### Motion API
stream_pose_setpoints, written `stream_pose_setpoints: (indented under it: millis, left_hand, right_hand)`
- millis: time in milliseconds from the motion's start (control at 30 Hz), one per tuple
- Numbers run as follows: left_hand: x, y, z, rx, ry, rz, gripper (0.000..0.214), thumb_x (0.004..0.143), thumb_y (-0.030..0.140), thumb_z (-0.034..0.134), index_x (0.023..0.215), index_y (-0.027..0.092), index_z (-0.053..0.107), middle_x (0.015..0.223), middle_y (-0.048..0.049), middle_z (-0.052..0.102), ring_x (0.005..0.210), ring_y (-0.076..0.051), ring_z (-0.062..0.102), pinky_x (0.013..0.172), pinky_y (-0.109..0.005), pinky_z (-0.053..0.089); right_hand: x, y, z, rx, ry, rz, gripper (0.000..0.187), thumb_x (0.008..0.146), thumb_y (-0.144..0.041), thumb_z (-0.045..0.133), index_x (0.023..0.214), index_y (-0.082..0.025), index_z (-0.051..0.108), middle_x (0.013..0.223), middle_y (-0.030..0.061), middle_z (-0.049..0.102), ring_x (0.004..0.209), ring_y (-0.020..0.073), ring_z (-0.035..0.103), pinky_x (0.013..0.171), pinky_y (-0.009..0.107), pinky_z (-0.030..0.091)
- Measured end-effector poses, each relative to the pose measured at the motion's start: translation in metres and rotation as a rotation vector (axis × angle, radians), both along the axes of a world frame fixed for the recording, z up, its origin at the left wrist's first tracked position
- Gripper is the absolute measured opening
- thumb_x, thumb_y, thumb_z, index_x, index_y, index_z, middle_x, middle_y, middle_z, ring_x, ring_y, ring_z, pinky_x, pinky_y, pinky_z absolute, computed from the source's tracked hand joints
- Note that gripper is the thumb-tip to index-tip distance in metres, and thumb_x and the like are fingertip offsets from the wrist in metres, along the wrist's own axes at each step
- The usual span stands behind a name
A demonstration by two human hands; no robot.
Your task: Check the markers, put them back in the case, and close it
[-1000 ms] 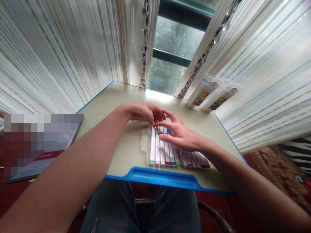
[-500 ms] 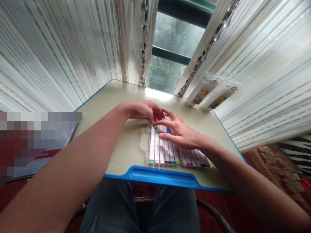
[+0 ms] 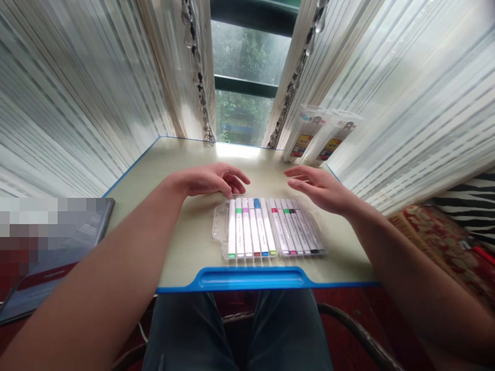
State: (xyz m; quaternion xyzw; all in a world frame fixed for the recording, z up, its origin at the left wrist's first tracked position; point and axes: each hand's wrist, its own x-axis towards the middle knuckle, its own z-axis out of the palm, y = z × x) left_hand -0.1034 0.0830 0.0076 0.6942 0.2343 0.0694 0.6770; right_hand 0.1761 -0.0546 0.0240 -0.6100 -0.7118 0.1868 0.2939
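Fingers of the right hand [image 3: 320, 189] have lifted off the markers [image 3: 266, 226].

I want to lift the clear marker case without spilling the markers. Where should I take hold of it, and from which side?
Probably grip the clear marker case by its two short ends, coming from left and right with both hands. It lies flat on the table, wider than deep, with the markers in a row and apparently uncovered, so a level lift seems safest. The small tab at its left end looks flimsy.
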Motion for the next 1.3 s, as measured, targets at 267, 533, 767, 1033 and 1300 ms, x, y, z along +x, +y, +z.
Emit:
stream_pose_setpoints:
  millis: [267, 533, 767, 1033, 1300]
  left_hand:
    - [0.012, -0.017, 0.009, 0.357, 0.179, 0.25, 0.025, 0.074, 0.032, 0.075, 0.092, 0.015, 0.075, 0.084, -0.009, 0.073, 0.071, -0.018, 0.063, 0.06, -0.027, 0.05]
    - [0.014, -0.027, 0.013, 0.76, 0.363, 0.305, 0.036, 0.079, 0.05, 0.067, 0.066, 0.018, 0.076, 0.068, -0.0068, 0.073, 0.062, -0.018, 0.061, 0.055, -0.025, 0.041]
    - [0.017, -0.04, 0.022, 0.85, 0.405, 0.282, 0.048, 0.082, 0.058, 0.064, 0.054, 0.019, 0.065, 0.053, -0.0039, 0.06, 0.05, -0.015, 0.05, 0.048, -0.026, 0.03]
    - [0.007, -0.048, 0.035, 0.429, 0.782, 0.303, 0.059, 0.074, 0.074, 0.064, 0.056, 0.019, 0.06, 0.041, -0.0113, 0.058, 0.035, -0.023, 0.055, 0.04, -0.028, 0.038]
    - [0.01, -0.05, 0.034, 0.326, 0.565, 0.342, 0.039, 0.077, 0.056, 0.072, 0.077, 0.019, 0.059, 0.048, -0.0062, 0.064, 0.039, -0.022, 0.062, 0.042, -0.025, 0.042]
  right_hand:
    - [0.039, -0.059, 0.005, -0.131, -0.075, -0.185, 0.063, 0.086, -0.06, 0.065, 0.133, -0.019, 0.064, 0.135, 0.0168, 0.066, 0.102, 0.031, 0.071, 0.086, 0.049, 0.06]
    - [0.042, -0.126, -0.021, -0.174, -0.209, -0.118, 0.105, 0.071, -0.063, 0.08, 0.156, -0.018, 0.039, 0.136, 0.019, 0.061, 0.097, 0.03, 0.068, 0.087, 0.048, 0.059]
    - [0.02, -0.123, -0.029, -0.106, -0.243, -0.144, 0.108, 0.071, -0.067, 0.078, 0.155, -0.014, 0.036, 0.141, 0.0218, 0.057, 0.105, 0.0333, 0.066, 0.093, 0.051, 0.055]
    - [0.019, -0.12, -0.033, -0.09, -0.272, -0.159, 0.097, 0.074, -0.065, 0.076, 0.151, -0.016, 0.044, 0.134, 0.0201, 0.064, 0.108, 0.0354, 0.067, 0.093, 0.051, 0.055]
    - [0.014, -0.117, -0.035, -0.06, -0.178, -0.27, 0.089, 0.073, -0.063, 0.076, 0.144, -0.017, 0.052, 0.106, 0.014, 0.073, 0.077, 0.0269, 0.068, 0.074, 0.045, 0.059]
